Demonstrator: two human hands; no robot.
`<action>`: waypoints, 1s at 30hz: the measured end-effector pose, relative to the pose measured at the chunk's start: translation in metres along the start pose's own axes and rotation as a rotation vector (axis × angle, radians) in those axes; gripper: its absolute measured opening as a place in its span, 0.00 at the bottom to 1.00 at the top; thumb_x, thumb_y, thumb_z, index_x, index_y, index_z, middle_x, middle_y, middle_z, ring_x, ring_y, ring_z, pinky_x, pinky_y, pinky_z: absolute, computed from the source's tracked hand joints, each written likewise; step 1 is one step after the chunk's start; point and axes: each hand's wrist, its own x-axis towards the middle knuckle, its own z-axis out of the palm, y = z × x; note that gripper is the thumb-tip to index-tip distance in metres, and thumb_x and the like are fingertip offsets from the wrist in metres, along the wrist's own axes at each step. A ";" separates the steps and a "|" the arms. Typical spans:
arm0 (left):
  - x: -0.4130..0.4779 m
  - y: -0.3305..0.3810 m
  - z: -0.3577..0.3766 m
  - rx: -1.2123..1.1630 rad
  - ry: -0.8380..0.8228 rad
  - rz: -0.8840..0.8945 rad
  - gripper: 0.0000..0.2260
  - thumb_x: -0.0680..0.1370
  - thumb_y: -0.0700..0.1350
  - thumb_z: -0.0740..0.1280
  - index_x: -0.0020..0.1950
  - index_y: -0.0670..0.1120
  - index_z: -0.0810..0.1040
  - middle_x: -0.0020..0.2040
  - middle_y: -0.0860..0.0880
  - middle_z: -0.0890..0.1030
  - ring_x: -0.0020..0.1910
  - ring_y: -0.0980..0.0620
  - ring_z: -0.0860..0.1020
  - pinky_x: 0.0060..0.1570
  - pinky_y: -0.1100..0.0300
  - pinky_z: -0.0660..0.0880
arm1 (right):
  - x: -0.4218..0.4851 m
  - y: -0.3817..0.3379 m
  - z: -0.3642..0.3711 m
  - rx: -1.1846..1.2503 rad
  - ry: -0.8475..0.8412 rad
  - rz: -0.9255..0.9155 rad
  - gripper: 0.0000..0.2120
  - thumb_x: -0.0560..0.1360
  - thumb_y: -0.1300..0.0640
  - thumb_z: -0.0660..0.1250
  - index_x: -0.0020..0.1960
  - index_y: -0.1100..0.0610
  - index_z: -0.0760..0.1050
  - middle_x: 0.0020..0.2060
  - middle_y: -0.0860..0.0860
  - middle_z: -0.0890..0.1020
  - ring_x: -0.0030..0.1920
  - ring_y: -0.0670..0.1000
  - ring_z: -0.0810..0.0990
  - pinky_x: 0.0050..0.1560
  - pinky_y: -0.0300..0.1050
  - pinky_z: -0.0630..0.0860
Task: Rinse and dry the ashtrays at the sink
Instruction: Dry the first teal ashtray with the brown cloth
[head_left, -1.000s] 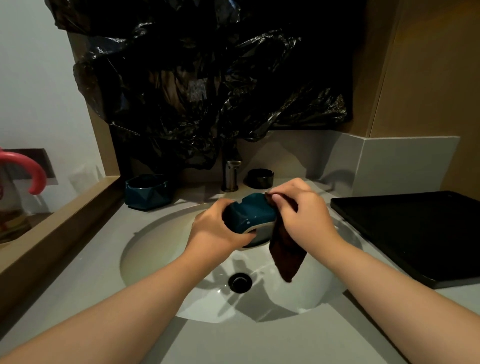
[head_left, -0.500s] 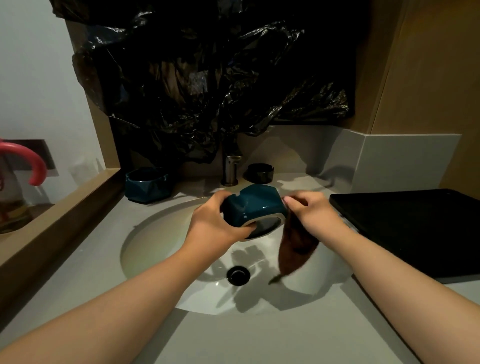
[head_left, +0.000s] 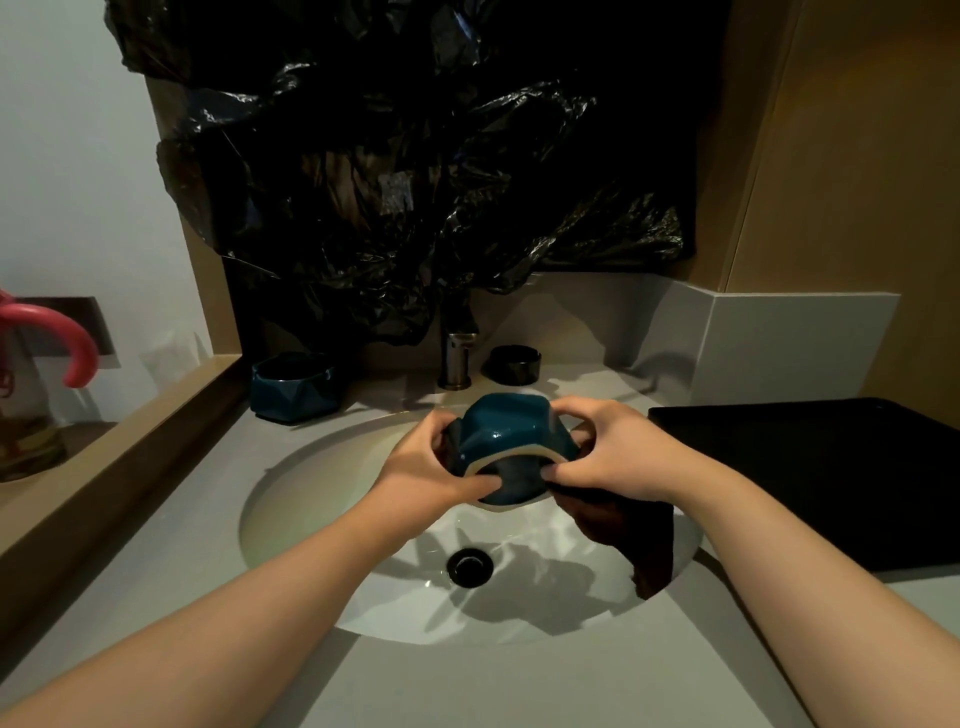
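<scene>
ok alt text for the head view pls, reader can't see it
Two hands hold a teal ashtray over a white sink, base tilted toward the camera: the left hand grips it, the right hand presses a dark cloth to its base. A second teal ashtray and a black ashtray sit behind, either side of the tap.

**Dim Sink Under Overhead Light**

Light from above brightens the white basin (head_left: 311, 499), where the left hand (head_left: 415, 465) and right hand (head_left: 618, 452) throw hard shadows near the drain (head_left: 470, 567). Glare spots mark the teal ashtray (head_left: 506, 431) and black plastic sheet (head_left: 415, 208). The dark cloth (head_left: 652, 556) loses detail; wide-angle bending curves the edges.
</scene>
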 end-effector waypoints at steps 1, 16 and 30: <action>0.000 -0.001 0.000 0.057 -0.013 0.016 0.23 0.66 0.39 0.78 0.50 0.58 0.71 0.50 0.56 0.80 0.52 0.55 0.79 0.53 0.61 0.77 | 0.000 -0.001 0.001 -0.028 -0.004 0.000 0.23 0.68 0.49 0.74 0.59 0.38 0.69 0.41 0.47 0.83 0.43 0.46 0.81 0.46 0.40 0.79; 0.003 0.000 0.002 0.571 0.090 0.041 0.28 0.67 0.53 0.77 0.63 0.55 0.71 0.52 0.56 0.76 0.54 0.54 0.73 0.53 0.59 0.75 | 0.010 0.005 0.001 -0.001 0.152 0.073 0.19 0.68 0.47 0.74 0.55 0.48 0.72 0.43 0.47 0.78 0.45 0.48 0.78 0.49 0.46 0.78; 0.005 -0.006 0.000 0.628 0.064 0.053 0.29 0.66 0.54 0.75 0.65 0.55 0.71 0.54 0.55 0.78 0.54 0.53 0.75 0.54 0.58 0.76 | 0.004 -0.006 0.045 -0.102 0.241 -0.262 0.21 0.70 0.50 0.73 0.62 0.49 0.76 0.65 0.42 0.65 0.67 0.41 0.60 0.66 0.36 0.64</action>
